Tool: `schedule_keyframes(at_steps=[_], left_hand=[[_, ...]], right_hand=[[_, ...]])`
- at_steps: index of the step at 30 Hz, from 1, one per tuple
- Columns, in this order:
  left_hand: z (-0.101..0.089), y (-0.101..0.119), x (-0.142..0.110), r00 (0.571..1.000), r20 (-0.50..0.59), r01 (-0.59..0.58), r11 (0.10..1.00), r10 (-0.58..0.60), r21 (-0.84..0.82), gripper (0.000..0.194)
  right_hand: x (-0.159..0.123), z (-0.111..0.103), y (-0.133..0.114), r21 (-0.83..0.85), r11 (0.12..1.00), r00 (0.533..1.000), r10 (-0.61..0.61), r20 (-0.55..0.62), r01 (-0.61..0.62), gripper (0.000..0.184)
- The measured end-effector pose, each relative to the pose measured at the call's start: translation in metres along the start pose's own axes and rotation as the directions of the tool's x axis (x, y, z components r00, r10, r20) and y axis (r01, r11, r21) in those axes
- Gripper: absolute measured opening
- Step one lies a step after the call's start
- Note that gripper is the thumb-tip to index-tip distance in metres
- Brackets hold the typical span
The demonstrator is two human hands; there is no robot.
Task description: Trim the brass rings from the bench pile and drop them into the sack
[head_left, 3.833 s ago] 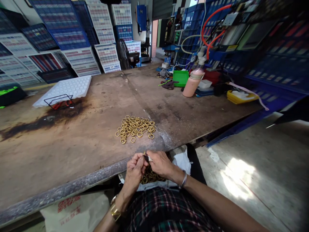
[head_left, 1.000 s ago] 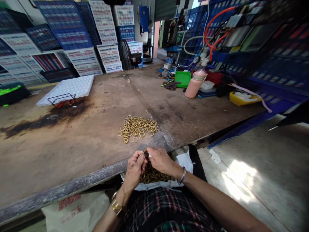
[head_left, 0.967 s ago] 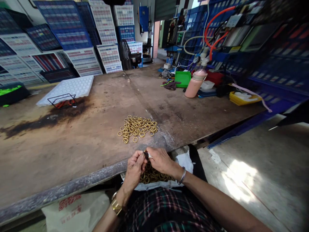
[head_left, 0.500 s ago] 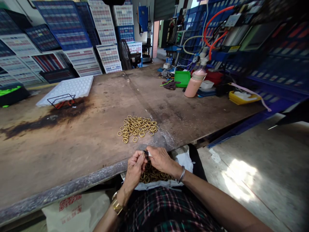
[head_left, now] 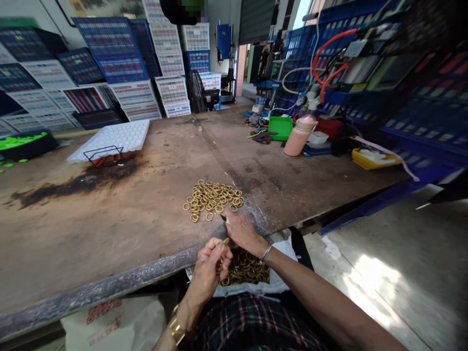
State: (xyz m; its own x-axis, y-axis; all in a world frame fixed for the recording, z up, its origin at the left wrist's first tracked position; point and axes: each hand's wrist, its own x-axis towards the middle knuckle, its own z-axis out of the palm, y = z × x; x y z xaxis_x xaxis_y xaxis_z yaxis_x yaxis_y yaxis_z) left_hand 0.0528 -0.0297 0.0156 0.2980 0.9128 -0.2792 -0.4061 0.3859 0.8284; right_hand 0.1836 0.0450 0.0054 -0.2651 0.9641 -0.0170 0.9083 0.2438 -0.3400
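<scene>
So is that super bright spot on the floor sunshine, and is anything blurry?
In the head view, the floor glares white, maybe from sunshine; the blue crates at far right look dark and smeary; the pile of gold rings looks fairly clear.

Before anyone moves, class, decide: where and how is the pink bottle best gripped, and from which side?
Probably around the body of the pink bottle, below its collar, fingers wrapping in from the wearer's near side. The body is rounded and stands on the table, while the green tray and white tub crowd its left and right.
</scene>
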Motion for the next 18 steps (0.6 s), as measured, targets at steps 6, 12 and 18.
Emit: schedule_keyframes(at_steps=[6,12,18], left_hand=[[-0.015,-0.001,0.005,0.991,-0.116,0.05,0.981,-0.073,-0.185,0.025],[-0.024,0.005,0.008,0.983,-0.095,0.116,0.932,-0.157,-0.342,0.025],[-0.028,0.011,0.019,0.969,-0.215,0.051,0.948,-0.124,-0.314,0.025]], right_hand=[[0.027,0.006,-0.007,-0.084,0.995,0.998,0.061,-0.027,-0.063,0.022],[0.032,0.007,-0.007,-0.129,0.99,0.998,0.061,-0.008,-0.062,0.023],[0.029,0.004,0.004,0.223,0.974,0.998,-0.017,-0.053,0.029,0.017]])
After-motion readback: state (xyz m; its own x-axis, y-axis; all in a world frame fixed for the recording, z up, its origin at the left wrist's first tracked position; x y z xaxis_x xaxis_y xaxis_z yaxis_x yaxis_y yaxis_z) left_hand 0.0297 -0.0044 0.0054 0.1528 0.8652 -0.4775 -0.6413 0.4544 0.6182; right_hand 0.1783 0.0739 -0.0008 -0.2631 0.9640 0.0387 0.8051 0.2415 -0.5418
